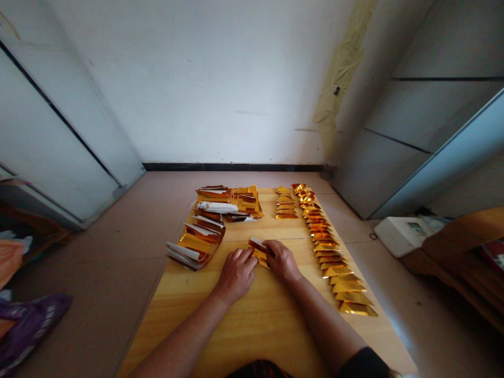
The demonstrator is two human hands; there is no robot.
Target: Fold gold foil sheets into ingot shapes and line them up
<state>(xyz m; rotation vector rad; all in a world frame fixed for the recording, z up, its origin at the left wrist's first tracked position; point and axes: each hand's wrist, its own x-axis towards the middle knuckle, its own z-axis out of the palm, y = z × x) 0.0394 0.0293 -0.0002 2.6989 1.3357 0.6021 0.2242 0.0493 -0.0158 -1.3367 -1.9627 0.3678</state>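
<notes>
A gold foil paper [260,254] lies on the wooden table [252,320] between both my hands. My left hand [236,273] presses on its left part with fingers curled closed. My right hand [281,259] pinches its right edge, fingers closed on the sheet. The sheet shows a white underside at its far corner and looks partly folded.
Curled stacks of unfolded gold sheets [205,231] lie at the left of the table. A long row of folded gold pieces [331,252] runs down the right side, with a shorter pile [285,206] beside it. A white box [401,234] sits on the floor right.
</notes>
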